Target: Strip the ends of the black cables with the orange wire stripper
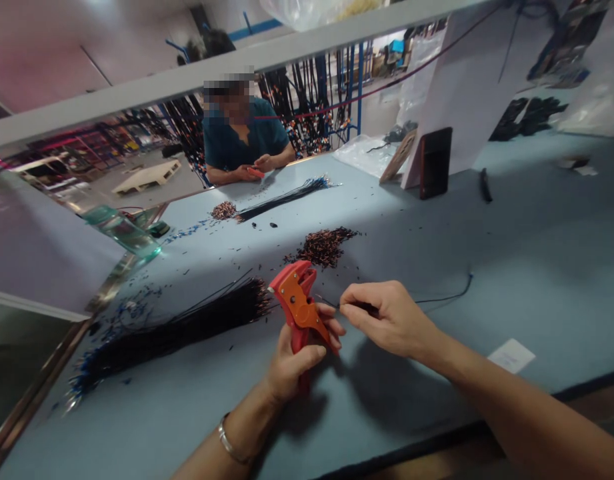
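My left hand (297,360) is wrapped round the handles of a red and orange wire stripper (299,300), its jaws pointing up and away from me. Just to the right, my right hand (381,317) pinches a thin black wire (444,297) between thumb and fingers. One end of this wire points toward the stripper; the other trails right to a small blue tip. Left of the stripper lies a thick bundle of black wires (187,330), with bare ends toward the tool and blue ends at the far left. Beyond the stripper is a heap of copper and black scraps (327,247).
Across the blue table (537,267) a person (244,140) holds a red tool near a second wire bundle (287,198). A phone (435,163) leans at the back right. A glass bottle (121,230) lies at the left edge, a white paper (511,356) at right.
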Demonstrator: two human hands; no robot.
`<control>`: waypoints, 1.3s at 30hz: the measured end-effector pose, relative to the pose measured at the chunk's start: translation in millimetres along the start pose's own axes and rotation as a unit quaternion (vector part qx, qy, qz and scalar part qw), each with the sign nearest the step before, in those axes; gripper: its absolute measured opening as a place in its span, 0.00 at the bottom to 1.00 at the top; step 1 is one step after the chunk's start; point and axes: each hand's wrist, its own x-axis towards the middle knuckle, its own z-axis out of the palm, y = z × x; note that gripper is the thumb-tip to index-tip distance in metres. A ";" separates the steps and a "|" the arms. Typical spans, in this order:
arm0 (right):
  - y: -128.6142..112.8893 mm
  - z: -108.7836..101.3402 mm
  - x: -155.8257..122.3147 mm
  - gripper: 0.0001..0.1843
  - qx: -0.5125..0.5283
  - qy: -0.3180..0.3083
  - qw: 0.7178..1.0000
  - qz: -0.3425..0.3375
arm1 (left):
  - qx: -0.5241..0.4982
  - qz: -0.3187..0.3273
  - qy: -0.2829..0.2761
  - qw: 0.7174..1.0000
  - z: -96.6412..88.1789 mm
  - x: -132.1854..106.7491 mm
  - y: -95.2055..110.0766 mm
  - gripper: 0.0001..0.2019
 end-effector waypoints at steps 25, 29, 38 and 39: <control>-13.1 7.4 -6.4 0.15 0.132 -0.036 0.989 0.053 | 0.110 0.025 -0.065 0.991 -2.2 -1.1 3.5 0.17; -14.8 7.7 -6.4 0.15 0.112 -0.030 0.992 0.042 | 0.106 0.023 -0.051 0.993 -2.9 -2.4 1.9 0.19; -18.0 7.9 -6.7 0.15 0.080 -0.013 0.996 0.032 | 0.151 0.035 -0.054 0.986 -1.0 -0.5 5.3 0.18; -17.8 8.1 -6.8 0.15 0.079 -0.014 0.996 0.036 | 0.154 0.034 -0.052 0.986 -0.6 -0.4 5.9 0.19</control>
